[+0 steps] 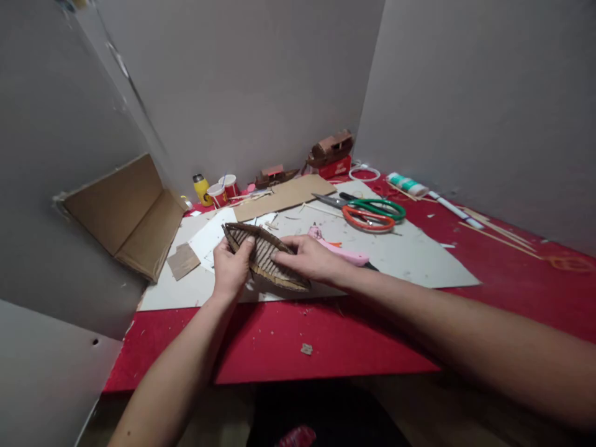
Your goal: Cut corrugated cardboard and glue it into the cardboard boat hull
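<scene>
A cardboard boat hull (pixel 264 253) with pointed ends and a ribbed inside is held up over the near part of the pale work sheet. My left hand (pixel 233 264) grips its left side, the thumb pressed on the ribbed inside and the fingers hidden beneath. Around its right side is my right hand (pixel 310 256), with the thumb reaching into the hull. Just behind my right hand lies a pink glue gun (pixel 342 253), partly covered by that hand. Two pairs of scissors, one with green handles (pixel 384 208) and one with orange handles (pixel 367 218), lie farther right.
A folded cardboard piece (pixel 135 217) leans at the left wall. At the back stand a yellow bottle (pixel 202 189), two paper cups (pixel 218 195), and two model boats, the larger (pixel 331 149) on a red box. Thin sticks (pixel 500 230) lie on the red table (pixel 288 347) at right.
</scene>
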Demonstrator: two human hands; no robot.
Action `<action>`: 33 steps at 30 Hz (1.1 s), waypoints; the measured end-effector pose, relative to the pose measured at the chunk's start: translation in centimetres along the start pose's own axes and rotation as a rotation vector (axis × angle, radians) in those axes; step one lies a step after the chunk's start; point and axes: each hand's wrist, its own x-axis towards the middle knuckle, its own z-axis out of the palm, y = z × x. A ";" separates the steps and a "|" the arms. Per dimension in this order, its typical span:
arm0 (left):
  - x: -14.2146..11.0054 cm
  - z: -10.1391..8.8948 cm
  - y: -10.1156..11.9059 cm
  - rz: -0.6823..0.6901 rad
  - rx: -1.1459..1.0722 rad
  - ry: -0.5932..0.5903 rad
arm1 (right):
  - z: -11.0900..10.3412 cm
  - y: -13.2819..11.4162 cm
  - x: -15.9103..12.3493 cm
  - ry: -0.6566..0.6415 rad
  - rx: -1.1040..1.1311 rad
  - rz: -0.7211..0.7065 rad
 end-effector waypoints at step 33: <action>0.6 0.0 -0.4 0.078 0.034 -0.018 | -1.1 -1.1 0.1 -0.003 0.034 0.061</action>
